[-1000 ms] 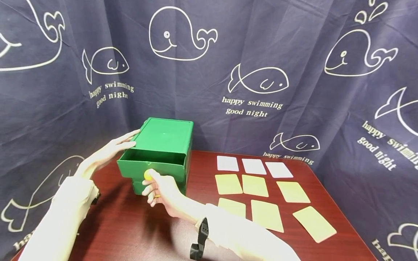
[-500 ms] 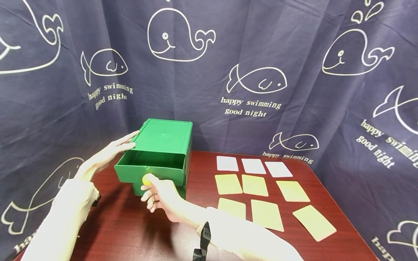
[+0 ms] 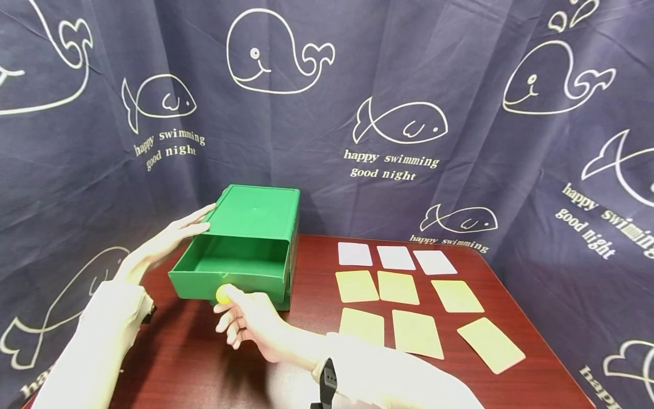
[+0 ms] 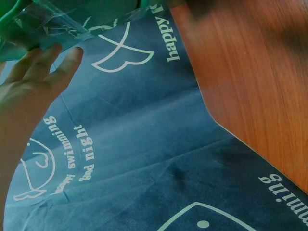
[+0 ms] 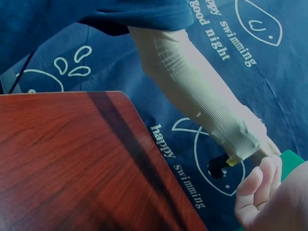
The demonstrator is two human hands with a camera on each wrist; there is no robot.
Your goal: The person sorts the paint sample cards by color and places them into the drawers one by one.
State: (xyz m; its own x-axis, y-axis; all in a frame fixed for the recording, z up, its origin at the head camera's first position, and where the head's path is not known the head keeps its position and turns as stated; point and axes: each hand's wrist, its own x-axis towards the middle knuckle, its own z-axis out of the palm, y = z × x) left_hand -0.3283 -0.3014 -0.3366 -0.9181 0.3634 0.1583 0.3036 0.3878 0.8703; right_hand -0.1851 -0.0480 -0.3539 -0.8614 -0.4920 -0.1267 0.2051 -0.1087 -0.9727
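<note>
A green drawer box (image 3: 258,209) stands at the left of the table, its upper drawer (image 3: 186,284) pulled far out. The drawer's inside shows bare green plastic. My right hand (image 3: 258,321) pinches the round yellow knob (image 3: 222,294) on the drawer front, thumb uppermost. In the right wrist view, curled fingers (image 5: 257,187) show at the lower right, and the knob is out of sight. With straight fingers, my left hand (image 3: 166,241) rests against the box's left side. The left wrist view shows these fingers (image 4: 67,70) touching the green plastic. Most of the lower part is hidden behind the drawer.
Right of the box, white cards (image 3: 355,254) lie in a back row on the red-brown table (image 3: 317,267). Several pale yellow cards (image 3: 406,287) lie in two rows nearer. A dark blue curtain (image 3: 317,130) with whale and fish drawings hangs close behind and at both sides.
My right hand has drawn the upper drawer farther out toward me by its knob, so more of its inside shows. The left hand has stayed against the box.
</note>
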